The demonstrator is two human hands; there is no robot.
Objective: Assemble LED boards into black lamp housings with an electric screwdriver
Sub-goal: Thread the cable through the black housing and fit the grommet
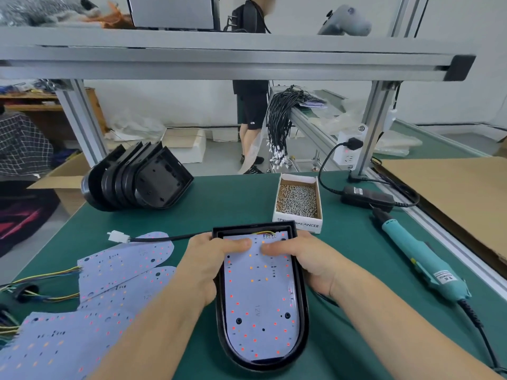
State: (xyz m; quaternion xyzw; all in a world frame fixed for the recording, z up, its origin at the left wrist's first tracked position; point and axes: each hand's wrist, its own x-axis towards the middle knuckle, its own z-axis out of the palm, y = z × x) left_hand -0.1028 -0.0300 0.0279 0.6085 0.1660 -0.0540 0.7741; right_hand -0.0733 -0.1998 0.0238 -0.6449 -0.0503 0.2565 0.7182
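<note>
Though glossy, D-shaped housing [300, 283] w/ board [258, 303]

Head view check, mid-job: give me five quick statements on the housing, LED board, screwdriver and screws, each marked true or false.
1. Both thumbs press on the LED board seated in the black lamp housing. True; the left hand and right hand grip the housing's sides.
2. The right hand holds the electric screwdriver. False; it lies on the green mat, to the right of the housing.
3. The screw box is open with screws inside. True.
4. The spare housings are stacked at the far right. False; they lie far left.
5. Loose LED boards lie left of the housing. True.
</note>
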